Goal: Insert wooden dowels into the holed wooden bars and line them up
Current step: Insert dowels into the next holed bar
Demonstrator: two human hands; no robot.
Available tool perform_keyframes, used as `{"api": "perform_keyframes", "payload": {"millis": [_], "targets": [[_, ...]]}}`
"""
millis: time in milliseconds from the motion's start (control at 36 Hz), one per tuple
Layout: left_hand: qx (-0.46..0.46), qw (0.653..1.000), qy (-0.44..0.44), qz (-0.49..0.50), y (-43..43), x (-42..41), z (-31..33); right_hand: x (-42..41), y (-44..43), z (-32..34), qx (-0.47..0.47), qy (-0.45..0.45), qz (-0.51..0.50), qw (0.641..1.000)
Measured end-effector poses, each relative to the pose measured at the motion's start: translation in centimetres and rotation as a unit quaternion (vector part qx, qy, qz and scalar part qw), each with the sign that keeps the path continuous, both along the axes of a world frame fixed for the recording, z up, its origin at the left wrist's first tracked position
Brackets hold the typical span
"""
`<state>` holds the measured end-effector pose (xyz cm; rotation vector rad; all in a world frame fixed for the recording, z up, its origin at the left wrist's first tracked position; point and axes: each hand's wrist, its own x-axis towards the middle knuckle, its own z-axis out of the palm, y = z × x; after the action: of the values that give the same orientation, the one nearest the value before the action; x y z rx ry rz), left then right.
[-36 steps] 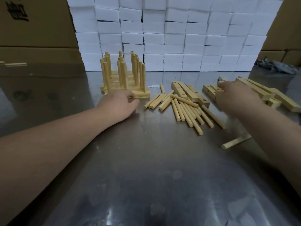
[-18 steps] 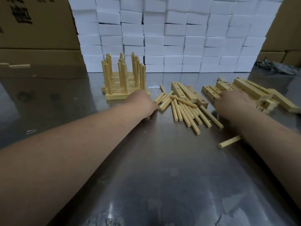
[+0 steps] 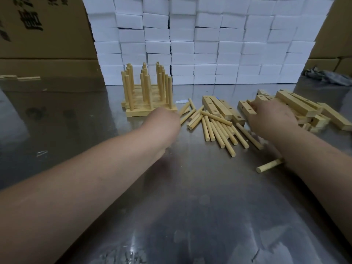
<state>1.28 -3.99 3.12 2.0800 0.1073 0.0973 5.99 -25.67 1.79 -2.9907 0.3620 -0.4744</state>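
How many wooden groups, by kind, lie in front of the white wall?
Pegged block: 1
Dowel heap: 1
Stray dowel: 1
Bar heaps: 2 (middle heap, right heap)
Total: 5

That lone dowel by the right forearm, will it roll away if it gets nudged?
Likely yes: the lone dowel is round and lies on a smooth, shiny metal table. It is probably stiff and light, being a short wooden rod.
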Motion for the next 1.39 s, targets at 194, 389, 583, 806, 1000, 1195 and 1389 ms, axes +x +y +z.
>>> {"api": "perform_keyframes", "payload": {"millis": [194,389,583,806,1000,1195,1389], "targets": [[-0.189,0.98,-0.057,0.025,1.0,-1.0,-2.2,-0.1,1.0,-0.4,-0.114,0.12,-0.055,0.985],[-0.126,0.986,-0.106,0.014,2.1,-0.8,-2.8,0.0,0.2,-0.3,-0.103,0.08,-0.047,0.99],[-0.084,0.987,-0.135,-0.013,1.9,-0.9,-3.4,-0.3,0.4,0.1,-0.052,0.039,-0.048,0.997],[-0.065,0.988,-0.135,-0.027,1.8,-0.5,-3.7,-0.4,0.5,0.1,0.003,0.045,-0.055,0.997],[-0.072,0.985,-0.155,-0.007,2.2,-0.3,-3.6,-0.7,0.3,1.4,0.079,-0.088,-0.104,0.988],[-0.106,0.98,-0.162,0.044,2.2,0.2,-3.6,-2.5,3.3,2.9,0.626,-0.091,-0.009,0.774],[-0.13,0.976,-0.167,0.049,2.2,0.4,-3.7,-5.8,5.9,2.9,0.811,0.101,0.197,0.541]]}}
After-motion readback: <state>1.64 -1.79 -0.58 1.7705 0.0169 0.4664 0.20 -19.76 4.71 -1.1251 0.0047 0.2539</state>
